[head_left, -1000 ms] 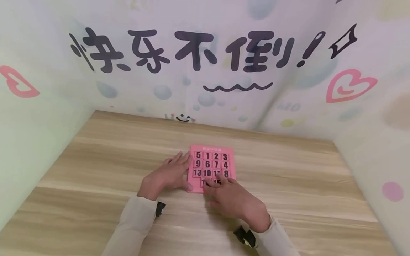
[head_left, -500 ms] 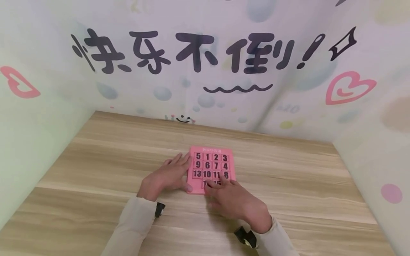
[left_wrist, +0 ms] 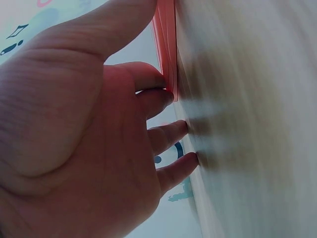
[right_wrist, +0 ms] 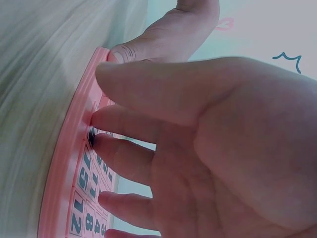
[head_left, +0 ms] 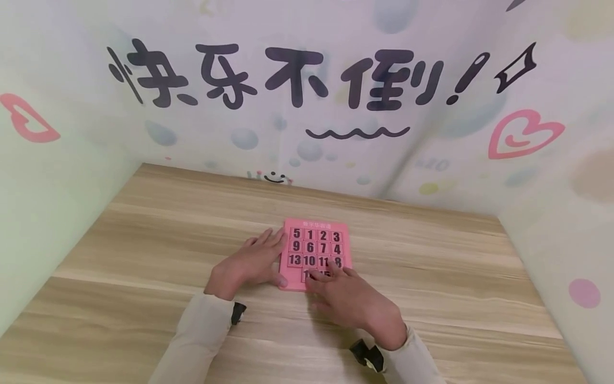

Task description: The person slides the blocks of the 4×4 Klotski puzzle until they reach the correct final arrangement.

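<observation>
A pink sliding number puzzle [head_left: 341, 225] lies flat on the wooden table. Its top row reads 5, 1, 2, 3; the bottom-left slot [head_left: 294, 276] holds no tile. My left hand [head_left: 254, 261] rests along the left edge, thumb at the near-left corner. In the left wrist view, fingertips meet the pink edge [left_wrist: 167, 39] and the tabletop. My right hand [head_left: 350, 298] lies over the lower right, fairly straight fingers touching the tiles. They partly cover the bottom-row tile beside the empty slot. Tiles 15 [right_wrist: 83, 171] and 12 [right_wrist: 77, 215] show in the right wrist view.
The wood-grain table [head_left: 182, 208] runs back to a white printed backdrop [head_left: 307, 26] with large black characters. Pale side walls [head_left: 43, 213] bound it left and right. Black wrist devices [head_left: 366, 356] sit at both sleeve cuffs.
My right fingertips have shifted slightly right and toward me, uncovering more of tile 11. The left hand and puzzle stay in place; the head view shifts slightly.
</observation>
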Demonstrator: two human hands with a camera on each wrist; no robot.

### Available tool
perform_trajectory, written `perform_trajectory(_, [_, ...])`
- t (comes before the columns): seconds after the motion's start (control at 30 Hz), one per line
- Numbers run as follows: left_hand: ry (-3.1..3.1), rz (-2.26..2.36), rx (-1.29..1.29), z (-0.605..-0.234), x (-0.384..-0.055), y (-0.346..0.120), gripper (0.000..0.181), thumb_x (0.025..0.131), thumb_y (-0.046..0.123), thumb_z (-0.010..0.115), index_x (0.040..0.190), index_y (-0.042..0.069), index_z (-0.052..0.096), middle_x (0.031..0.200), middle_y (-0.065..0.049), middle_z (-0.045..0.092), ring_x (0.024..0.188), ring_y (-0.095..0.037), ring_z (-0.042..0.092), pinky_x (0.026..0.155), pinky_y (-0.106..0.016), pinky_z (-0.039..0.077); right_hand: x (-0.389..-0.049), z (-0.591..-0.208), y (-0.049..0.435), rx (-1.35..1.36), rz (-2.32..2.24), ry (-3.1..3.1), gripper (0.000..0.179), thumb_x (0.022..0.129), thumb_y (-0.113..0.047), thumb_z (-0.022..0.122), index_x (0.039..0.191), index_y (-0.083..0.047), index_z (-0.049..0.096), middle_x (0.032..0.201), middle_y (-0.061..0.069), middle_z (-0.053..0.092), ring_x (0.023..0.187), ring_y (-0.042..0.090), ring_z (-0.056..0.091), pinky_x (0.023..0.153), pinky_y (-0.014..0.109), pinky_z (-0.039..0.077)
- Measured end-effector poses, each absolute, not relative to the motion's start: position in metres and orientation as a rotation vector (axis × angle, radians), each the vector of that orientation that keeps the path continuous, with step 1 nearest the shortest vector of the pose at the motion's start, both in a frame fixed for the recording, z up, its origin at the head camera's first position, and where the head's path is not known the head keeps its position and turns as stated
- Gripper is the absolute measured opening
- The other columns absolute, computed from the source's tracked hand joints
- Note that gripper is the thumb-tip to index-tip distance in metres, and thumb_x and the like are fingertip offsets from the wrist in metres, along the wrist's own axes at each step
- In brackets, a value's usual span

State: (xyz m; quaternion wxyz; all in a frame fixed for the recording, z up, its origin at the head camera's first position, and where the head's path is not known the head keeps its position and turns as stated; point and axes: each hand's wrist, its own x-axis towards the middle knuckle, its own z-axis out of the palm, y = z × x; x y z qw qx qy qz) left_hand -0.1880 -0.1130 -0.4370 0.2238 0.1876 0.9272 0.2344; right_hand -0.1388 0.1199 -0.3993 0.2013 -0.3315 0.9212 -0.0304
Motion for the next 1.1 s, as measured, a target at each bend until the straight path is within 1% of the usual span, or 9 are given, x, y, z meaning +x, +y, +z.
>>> perform_trajectory(0.27, [2.558,0.654,0.52,-0.437,-0.187,-0.114,0.105,0.091,0.036,0.081,0.166,0.001,0.016,0.176,-0.016,0.006,0.164,-0.041,0.0,0.132,-0.059,0.008,-0.139,-0.399,0.12,-0.915,-0.116,2.574,0.048,0.107,-0.032,0.059,0.152,-0.019,0.057,0.164,0.002,0.047,0.154,0.048,0.033,0.122,0.066,0.034])
perform_trajectory(0.53, [2.569,0.654,0.517,-0.436,-0.187,-0.113,0.105,0.09,0.036,0.082,0.166,0.0,0.018,0.176,-0.016,0.008,0.163,-0.041,0.002,0.132,-0.061,0.009,-0.143,-0.404,0.12,-0.904,-0.181,2.614,0.054,0.108,-0.037,0.057,0.155,-0.012,0.052,0.166,0.005,0.043,0.156,0.044,0.03,0.125,0.063,0.031])
perform_trajectory(0.7, [2.573,0.645,0.51,-0.435,-0.187,-0.114,0.106,0.09,0.036,0.083,0.166,0.0,0.019,0.177,-0.015,0.009,0.164,-0.041,0.002,0.132,-0.061,0.009,-0.146,-0.407,0.119,-0.901,-0.235,2.627,0.057,0.108,-0.038,0.057,0.157,-0.01,0.048,0.166,0.008,0.042,0.156,0.046,0.029,0.125,0.064,0.03])
perform_trajectory(0.87, [2.579,0.643,0.517,-0.434,-0.187,-0.115,0.105,0.09,0.036,0.082,0.166,0.001,0.018,0.177,-0.014,0.008,0.164,-0.04,0.001,0.132,-0.059,0.008,-0.147,-0.41,0.117,-0.885,-0.249,2.642,0.058,0.108,-0.039,0.056,0.158,-0.011,0.047,0.166,0.009,0.042,0.157,0.046,0.029,0.126,0.063,0.03])
perform_trajectory(1.1, [2.579,0.652,0.51,-0.435,-0.186,-0.115,0.104,0.09,0.036,0.082,0.166,0.002,0.02,0.177,-0.013,0.009,0.164,-0.038,0.001,0.133,-0.058,0.009,-0.148,-0.415,0.108,-0.935,-0.25,2.649,0.057,0.108,-0.04,0.056,0.158,-0.013,0.049,0.167,0.006,0.041,0.158,0.044,0.029,0.126,0.064,0.028])
